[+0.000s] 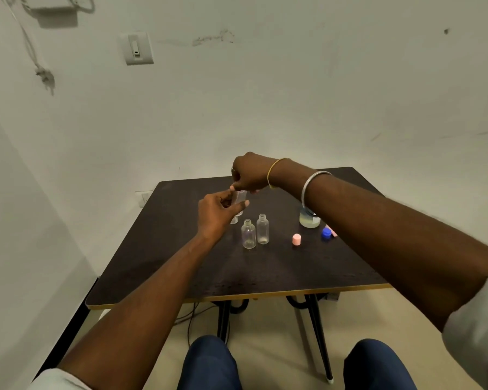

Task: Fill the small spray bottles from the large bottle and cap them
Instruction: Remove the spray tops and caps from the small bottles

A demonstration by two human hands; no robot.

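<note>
Clear plastic, a small spray bottle (240,199) lifted off the dark table (265,277) and steadied by the left hand (216,213), fingers curled round its body, probably to keep it from turning. Right hand (251,173) arched over the neck, fingertips pinched at the top, likely twisting a cap, though the cap itself hidden. Two more open bottles (255,233) upright and just beside each other near mid-table, necks bare, seemingly waiting their turn. Large bottle (309,219) of pale liquid parked to the right, partly behind the right forearm, within easy reach. Pink cap (296,239) and blue cap (326,233) loose nearby, ready for capping.
</note>
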